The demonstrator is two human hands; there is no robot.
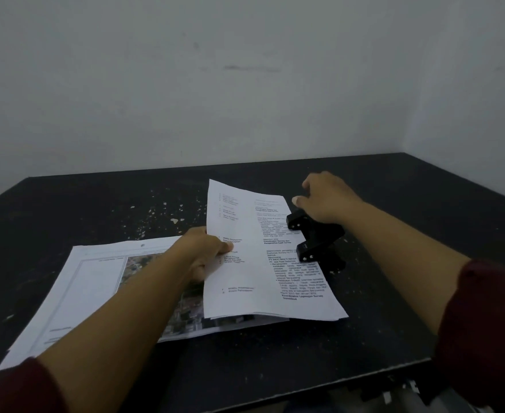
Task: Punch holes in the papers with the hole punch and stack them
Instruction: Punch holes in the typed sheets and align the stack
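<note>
A thin bundle of printed papers (pixel 260 263) lies tilted at mid-table, its right edge pushed into the jaws of a black hole punch (pixel 316 239). My left hand (pixel 203 254) pinches the bundle's left edge, thumb on top. My right hand (pixel 325 201) rests on the far end of the punch, fingers curved over it. Underneath and to the left lies a stack of papers (pixel 96 293) whose top sheet carries an aerial photo and a punched hole near its far edge.
The black table (pixel 275 368) has pale chips and scratches in its surface near the middle back. White walls close it off behind and to the right. The table's front edge runs along the lower right.
</note>
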